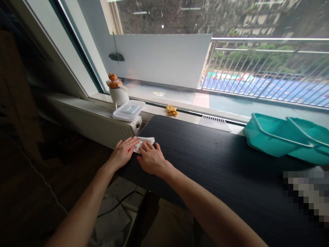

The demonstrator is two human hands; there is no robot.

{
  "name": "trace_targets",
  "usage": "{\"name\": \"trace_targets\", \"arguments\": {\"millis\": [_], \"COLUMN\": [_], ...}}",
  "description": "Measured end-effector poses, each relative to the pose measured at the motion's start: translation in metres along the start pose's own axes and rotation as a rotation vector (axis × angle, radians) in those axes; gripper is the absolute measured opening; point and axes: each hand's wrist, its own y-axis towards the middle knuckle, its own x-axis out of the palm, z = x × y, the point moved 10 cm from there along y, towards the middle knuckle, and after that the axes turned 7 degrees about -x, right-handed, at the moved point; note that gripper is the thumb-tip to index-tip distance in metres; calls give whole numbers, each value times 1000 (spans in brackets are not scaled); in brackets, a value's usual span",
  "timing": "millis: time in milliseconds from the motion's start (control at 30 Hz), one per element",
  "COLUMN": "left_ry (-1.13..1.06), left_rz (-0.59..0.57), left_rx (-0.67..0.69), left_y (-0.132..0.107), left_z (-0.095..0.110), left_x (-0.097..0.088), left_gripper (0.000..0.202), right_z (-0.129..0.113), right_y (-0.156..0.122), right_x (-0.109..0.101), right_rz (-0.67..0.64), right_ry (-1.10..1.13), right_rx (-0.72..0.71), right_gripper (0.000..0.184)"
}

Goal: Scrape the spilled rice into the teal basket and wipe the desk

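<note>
At the left end of the dark wood-grain tabletop (195,151) lies a crumpled white wipe (146,140); it could be a tissue or thin cloth. My left hand (123,151) reaches over the table's edge, its fingers stretched out and resting on the left part of the wipe. Beside it, my right hand (151,157) presses down on the wipe, fingers laid out and thumb apart. Part of the wipe is hidden under both hands.
A white radiator (102,118) carries a clear plastic lid (130,109). Behind it stands a white pot (118,95) with orange stuff on top. A yellow crumpled cloth (171,110) sits on the windowsill. Teal bins (272,137) stand right. A pixelated patch covers the right edge.
</note>
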Motion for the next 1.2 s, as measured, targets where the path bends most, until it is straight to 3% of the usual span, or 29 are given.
{"name": "trace_targets", "arguments": {"millis": [100, 200, 433, 500, 567, 733, 833, 933, 1133, 1200], "left_ry": [-3, 1, 22, 19, 11, -11, -8, -1, -1, -2], "left_rz": [2, -3, -4, -6, -5, -7, -9, -14, -34, -47], "left_rx": [6, 9, 15, 29, 42, 64, 68, 76, 114, 144], "left_y": [-42, -58, -4, -3, -18, -83, -95, -71, 27, 48], "left_z": [-6, -8, -4, -2, -2, -2, 2, 10, 49, 63], "left_x": [-7, -11, -8, -9, -11, -17, -15, -6, 18, 22], "left_gripper": [46, 46, 45, 45, 45, 44, 44, 45, 39, 35], "right_z": [-28, -39, -8, -9, -19, -59, -67, -48, 29, 46], "right_y": [-25, -33, 2, 1, -10, -56, -67, -57, -19, -15], "right_x": [8, 10, -2, -3, 0, 13, 12, 3, -19, -24], "right_rz": [-9, -13, 11, 17, 10, -28, -12, 22, 45, 42], "right_ry": [16, 31, 27, 26, 31, 65, 79, 36, -46, -64], "right_rx": [-36, -69, -43, -27, -31, -80, -131, -116, 43, 72], "right_gripper": [45, 45, 40, 43, 45, 51, 49, 42, 34, 34]}}
